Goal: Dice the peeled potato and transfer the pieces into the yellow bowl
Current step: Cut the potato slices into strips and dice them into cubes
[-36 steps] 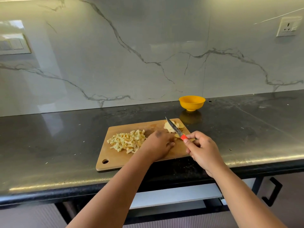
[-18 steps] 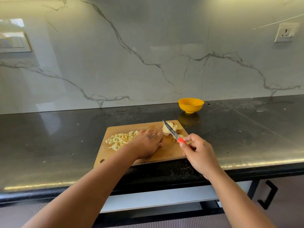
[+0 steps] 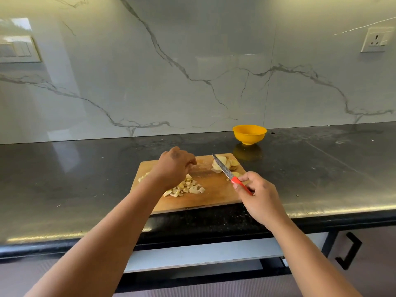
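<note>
On the wooden cutting board (image 3: 216, 191) lies a pile of diced potato (image 3: 188, 189), partly hidden under my left hand (image 3: 174, 167). That hand hovers over the pile with loosely bent fingers pointing down, and I see nothing held in it. My right hand (image 3: 260, 199) grips the red handle of a small knife (image 3: 225, 171). Its blade slants up and left across a stack of potato slices (image 3: 228, 163) at the board's far right corner. The yellow bowl (image 3: 249, 133) stands behind the board near the wall and looks empty.
The board sits near the front edge of a dark counter (image 3: 321, 172). A marble backsplash with a socket (image 3: 377, 39) rises behind. Below the counter edge are a pale pulled-out shelf (image 3: 203, 254) and a cabinet handle (image 3: 351, 249).
My left hand moved left and away from me, from the board's middle onto the diced pile. The right hand and knife stayed beside the slices.
</note>
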### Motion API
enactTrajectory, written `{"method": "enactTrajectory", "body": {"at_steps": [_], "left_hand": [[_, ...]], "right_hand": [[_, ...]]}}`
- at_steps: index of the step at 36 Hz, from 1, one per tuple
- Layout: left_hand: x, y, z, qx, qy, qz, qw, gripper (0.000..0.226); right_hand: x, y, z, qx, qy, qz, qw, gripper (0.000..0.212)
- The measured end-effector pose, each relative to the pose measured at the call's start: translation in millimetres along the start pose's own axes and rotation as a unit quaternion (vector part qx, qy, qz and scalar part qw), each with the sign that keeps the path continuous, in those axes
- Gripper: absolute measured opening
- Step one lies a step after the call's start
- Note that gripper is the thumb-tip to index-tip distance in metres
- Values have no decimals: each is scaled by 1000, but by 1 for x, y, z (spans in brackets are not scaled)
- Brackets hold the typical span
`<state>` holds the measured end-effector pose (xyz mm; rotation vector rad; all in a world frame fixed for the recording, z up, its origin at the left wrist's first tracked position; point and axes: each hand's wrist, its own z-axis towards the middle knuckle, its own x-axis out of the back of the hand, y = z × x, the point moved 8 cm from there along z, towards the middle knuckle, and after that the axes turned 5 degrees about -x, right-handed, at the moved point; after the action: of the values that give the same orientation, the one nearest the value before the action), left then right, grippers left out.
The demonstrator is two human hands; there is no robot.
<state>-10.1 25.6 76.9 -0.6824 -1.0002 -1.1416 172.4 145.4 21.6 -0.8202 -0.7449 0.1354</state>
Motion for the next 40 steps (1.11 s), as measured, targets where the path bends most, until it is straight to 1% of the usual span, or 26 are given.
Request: {"method": "enactTrajectory", "body": {"at_steps": [2,7,13,18,23,25,28,31,33,35,37,40], "left_hand": [[-4,9,-1,-20,-23,1,1000,29],[-21,40,-10,-76,-111,-54,989,29],[-33,42,-21,-106,-82,58,989,22],[-32,38,-22,-109,-76,115,984,20],[-31,29,-22,-75,-96,170,978,24],[-28,27,-23,-64,-90,186,976,26],[-26,23,-26,-37,-74,170,982,28],[-21,22,-28,-36,-42,152,987,41],[-18,23,-29,-40,-28,102,994,36],[-19,28,-30,-59,-44,55,996,26],[-24,31,-33,-79,-71,50,993,25],[-22,31,-36,-97,-61,72,991,21]], "right_hand": [[0,0,1,-3,-1,3,1000,5],[1,-1,0,-9,-5,15,1000,5],[0,2,0,-8,-2,0,1000,5],[-1,1,0,-8,-2,-7,1000,5],[-1,1,0,-10,-1,-10,1000,5],[0,1,0,-11,0,-10,1000,6],[1,0,0,-16,2,-10,1000,6],[2,1,1,-29,0,-7,1000,7],[3,1,0,-36,-1,0,999,7],[4,1,0,-39,-1,1,999,8],[4,2,0,-43,0,3,999,8],[5,2,1,-46,0,0,999,9]]}}
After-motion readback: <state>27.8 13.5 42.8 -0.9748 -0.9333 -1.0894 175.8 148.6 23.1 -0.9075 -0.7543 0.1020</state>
